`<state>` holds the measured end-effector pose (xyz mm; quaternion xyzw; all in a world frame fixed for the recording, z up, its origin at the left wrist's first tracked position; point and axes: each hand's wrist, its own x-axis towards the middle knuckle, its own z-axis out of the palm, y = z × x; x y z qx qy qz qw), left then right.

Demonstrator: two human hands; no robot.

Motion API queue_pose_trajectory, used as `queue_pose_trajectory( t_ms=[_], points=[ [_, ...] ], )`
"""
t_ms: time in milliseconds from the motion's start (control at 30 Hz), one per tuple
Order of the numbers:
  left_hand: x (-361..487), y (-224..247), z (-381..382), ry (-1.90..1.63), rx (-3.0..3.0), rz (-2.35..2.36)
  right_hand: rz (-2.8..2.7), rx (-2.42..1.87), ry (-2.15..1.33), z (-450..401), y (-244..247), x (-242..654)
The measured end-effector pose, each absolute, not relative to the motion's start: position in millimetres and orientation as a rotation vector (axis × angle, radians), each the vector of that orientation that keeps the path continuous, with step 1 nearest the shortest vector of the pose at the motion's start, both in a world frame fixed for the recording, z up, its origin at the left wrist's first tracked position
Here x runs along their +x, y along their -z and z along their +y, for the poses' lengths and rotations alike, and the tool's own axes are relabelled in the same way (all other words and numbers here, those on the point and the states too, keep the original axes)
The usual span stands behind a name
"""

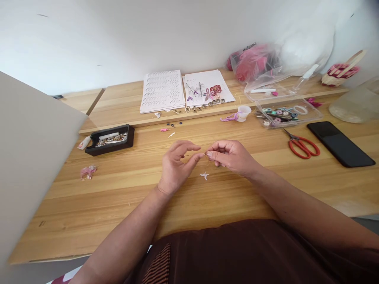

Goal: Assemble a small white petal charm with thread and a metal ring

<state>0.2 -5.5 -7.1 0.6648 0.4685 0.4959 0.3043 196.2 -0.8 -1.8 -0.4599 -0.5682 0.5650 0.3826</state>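
Note:
My right hand [229,156] is closed in a pinch on a thin gold-coloured wire [209,162]. My left hand [180,163] meets it fingertip to fingertip above the desk, its thumb bent against the wire and its index finger arched with a gap below. A fine wire end shows in that gap. Below the fingers hangs a small white leaf-shaped piece [204,176] with pointed lobes, at the lower part of the wire. Exactly how the left fingertips grip the wire is partly hidden.
Red-handled scissors [304,148] and a black phone [340,144] lie to the right. Behind are a clear box [288,122] of spools, a small white cup [244,112] and printed sheets [162,90]. A black tray [130,138] of beads and pink scraps [88,172] are at left.

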Motion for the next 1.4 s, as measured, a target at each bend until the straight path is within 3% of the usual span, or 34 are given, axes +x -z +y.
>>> queue_pose_trajectory(
  t_ms=[233, 567, 933, 1400],
  points=[
    [6, 9, -11, -1.283, 1.717, 1.19, -1.349, -1.17, -1.574, -4, -6, 194],
    [8, 11, -7, -1.072, 1.244, 1.092, -1.506, -1.096, -1.185, -6, 4, 191],
    [8, 20, -6, -0.978, 1.096, 1.113, -1.499, -1.22, -1.196, -3, 5, 194],
    [13, 20, -5, -1.067, 1.46, 1.215, -1.598, -1.267, -0.891, -7, 8, 184]
  ],
)
